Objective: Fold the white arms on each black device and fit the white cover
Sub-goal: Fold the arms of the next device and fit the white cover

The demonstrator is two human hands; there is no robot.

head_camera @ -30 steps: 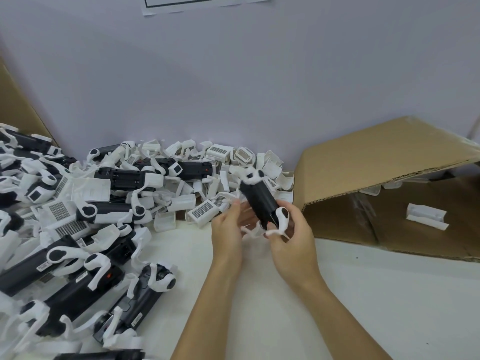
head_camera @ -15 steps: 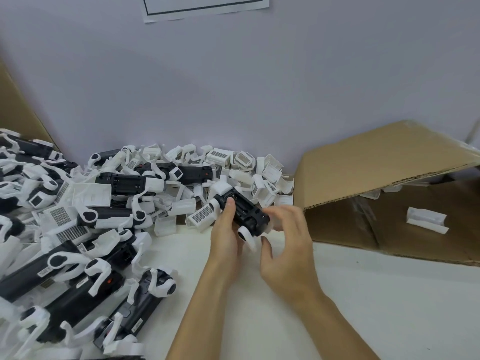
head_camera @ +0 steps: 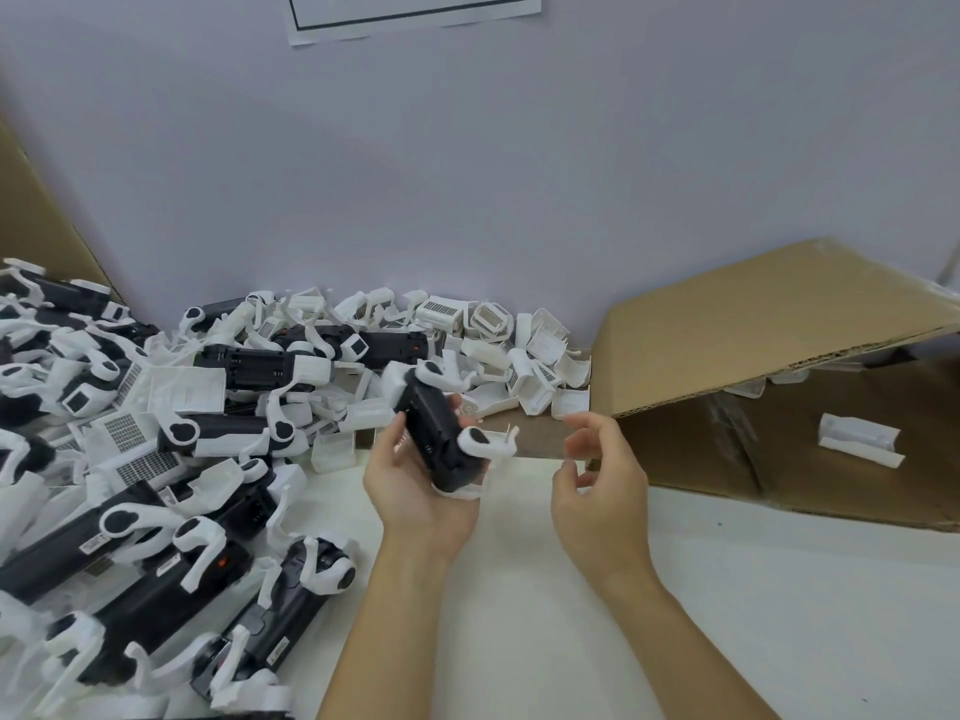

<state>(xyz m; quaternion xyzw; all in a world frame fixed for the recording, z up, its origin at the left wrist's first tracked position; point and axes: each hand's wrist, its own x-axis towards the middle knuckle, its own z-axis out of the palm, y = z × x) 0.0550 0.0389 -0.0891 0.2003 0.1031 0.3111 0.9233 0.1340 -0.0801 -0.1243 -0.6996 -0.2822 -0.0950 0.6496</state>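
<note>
Fingers [head_camera: 400, 433] of the left hand [head_camera: 415, 491] are curled around the lower end of one black device [head_camera: 436, 439], which is lifted above the counter [head_camera: 519, 589] and tilts toward 11 o'clock. The right hand [head_camera: 597, 475] is just beside it at 3 o'clock, with fingers loosely bent and apart, holding nothing.

Two white arms stand out from the device: one arm [head_camera: 488, 441] at the near end points toward 3 o'clock, another [head_camera: 441, 374] at the far end. I judge the body is stiff, smooth plastic and light enough for one hand, so the palm grip around the black middle is safe. The arms look thin and probably snap if forced; it seems better to push near the hinge, not at the tip.

At 12 o'clock lies a heap of white covers [head_camera: 524, 366], small hollow shells, light and easy to pinch by the side walls. At 9 o'clock is a pile of other devices [head_camera: 171, 511]. At 3 o'clock an open cardboard box [head_camera: 753, 330] lies on its side.
</note>
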